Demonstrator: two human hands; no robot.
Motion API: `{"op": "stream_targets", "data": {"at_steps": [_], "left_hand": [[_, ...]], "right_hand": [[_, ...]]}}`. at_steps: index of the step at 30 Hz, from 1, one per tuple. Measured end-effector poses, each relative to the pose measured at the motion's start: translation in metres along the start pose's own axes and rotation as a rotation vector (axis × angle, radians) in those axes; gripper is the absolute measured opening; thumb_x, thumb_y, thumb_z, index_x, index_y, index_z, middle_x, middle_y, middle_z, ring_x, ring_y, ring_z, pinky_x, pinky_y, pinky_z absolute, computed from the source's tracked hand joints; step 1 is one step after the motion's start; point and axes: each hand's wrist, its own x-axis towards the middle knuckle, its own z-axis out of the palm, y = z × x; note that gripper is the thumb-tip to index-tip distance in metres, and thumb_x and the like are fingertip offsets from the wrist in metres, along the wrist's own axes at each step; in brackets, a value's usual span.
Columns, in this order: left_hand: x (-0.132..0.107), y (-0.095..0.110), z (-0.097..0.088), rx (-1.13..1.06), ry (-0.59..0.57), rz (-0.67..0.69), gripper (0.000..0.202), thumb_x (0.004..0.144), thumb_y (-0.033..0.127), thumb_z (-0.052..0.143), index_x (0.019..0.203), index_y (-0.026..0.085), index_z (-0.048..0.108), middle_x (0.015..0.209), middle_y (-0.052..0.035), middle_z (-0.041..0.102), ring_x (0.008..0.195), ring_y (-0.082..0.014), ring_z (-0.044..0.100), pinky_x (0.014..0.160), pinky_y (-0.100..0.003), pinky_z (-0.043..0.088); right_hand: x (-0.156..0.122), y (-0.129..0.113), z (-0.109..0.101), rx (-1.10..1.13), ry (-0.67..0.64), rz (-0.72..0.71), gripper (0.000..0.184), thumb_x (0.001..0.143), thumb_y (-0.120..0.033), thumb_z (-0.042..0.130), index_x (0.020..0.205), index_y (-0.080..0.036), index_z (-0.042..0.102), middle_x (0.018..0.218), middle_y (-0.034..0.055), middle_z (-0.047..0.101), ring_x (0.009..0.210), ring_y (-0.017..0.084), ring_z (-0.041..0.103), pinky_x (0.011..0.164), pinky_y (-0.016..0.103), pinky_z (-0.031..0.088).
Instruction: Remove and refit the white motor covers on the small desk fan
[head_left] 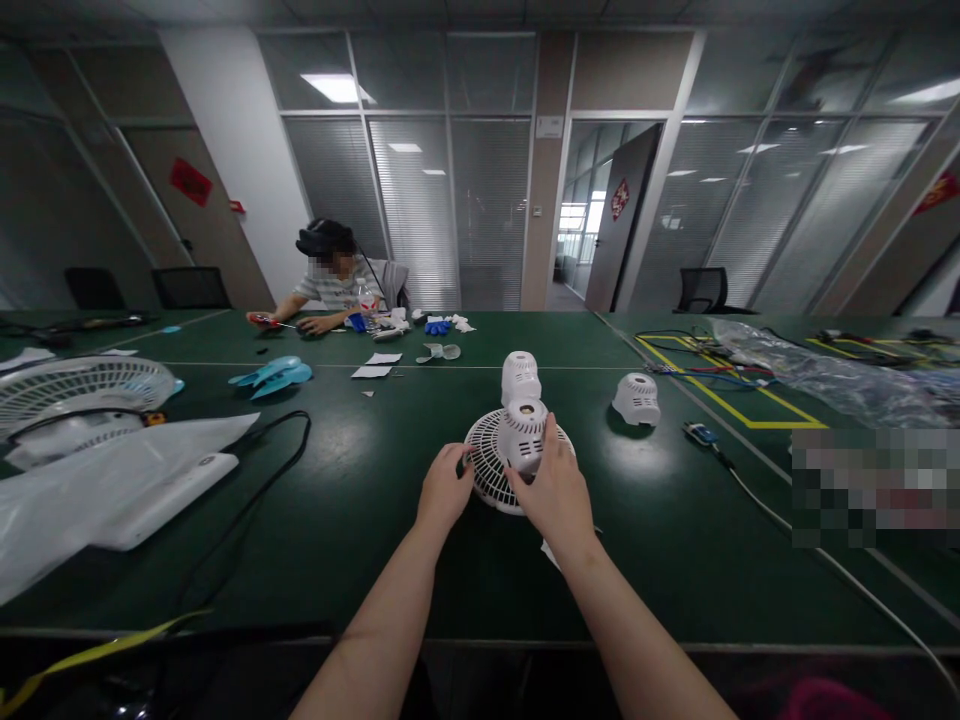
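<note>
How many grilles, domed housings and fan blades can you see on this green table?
Round white grilles: 2, one nearest the camera, one far left.
White domed housings: 3, one on the near grille, one behind it, one to its right.
Fan blades: 2, blue and clear.
Total: 7.

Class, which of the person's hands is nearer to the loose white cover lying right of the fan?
Right. The right hand holds the motor housing, left of the loose white cover; the left hand holds the grille at its far rim.
</note>
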Motion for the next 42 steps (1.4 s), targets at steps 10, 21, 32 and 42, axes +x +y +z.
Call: {"op": "stream_targets", "data": {"at_steps": [10, 21, 32, 42], "left_hand": [[0.001, -0.007, 0.007, -0.003, -0.039, 0.019, 0.037, 0.082, 0.013, 0.053, 0.113, 0.028, 0.064, 0.122, -0.0028, 0.056, 0.112, -0.0181, 0.055, 0.093, -0.032, 0.049], [0.001, 0.0, -0.001, 0.035, -0.019, -0.021, 0.031, 0.085, 0.019, 0.051, 0.114, 0.027, 0.062, 0.122, -0.0038, 0.056, 0.11, -0.0186, 0.057, 0.091, -0.033, 0.049], [-0.001, -0.001, 0.005, 0.153, -0.205, -0.079, 0.034, 0.086, 0.026, 0.049, 0.118, 0.029, 0.06, 0.128, -0.003, 0.056, 0.111, -0.0223, 0.059, 0.09, -0.037, 0.051], [0.001, -0.004, 0.007, 0.182, -0.258, -0.097, 0.036, 0.086, 0.03, 0.047, 0.119, 0.028, 0.06, 0.129, -0.0036, 0.056, 0.108, -0.0236, 0.06, 0.086, -0.037, 0.052]], "right_hand": [[-0.003, -0.011, 0.001, -0.091, -0.006, 0.044, 0.102, 0.078, -0.05, 0.06, 0.152, -0.015, -0.002, 0.125, 0.0187, 0.05, 0.108, 0.034, 0.054, 0.092, 0.047, 0.045], [0.001, 0.017, -0.001, 0.059, 0.005, 0.04, 0.101, 0.076, -0.041, 0.062, 0.153, -0.02, -0.001, 0.129, 0.0162, 0.049, 0.113, 0.034, 0.054, 0.092, 0.046, 0.048], [-0.017, 0.202, -0.092, -0.128, 0.212, 0.232, 0.11, 0.069, -0.052, 0.067, 0.152, -0.01, 0.007, 0.144, 0.0221, 0.039, 0.126, 0.035, 0.047, 0.101, 0.045, 0.041], [0.007, 0.222, -0.122, -0.345, 0.43, 0.18, 0.078, 0.082, -0.05, 0.054, 0.143, -0.008, 0.031, 0.125, 0.0225, 0.053, 0.116, 0.037, 0.049, 0.096, 0.052, 0.038]]}}
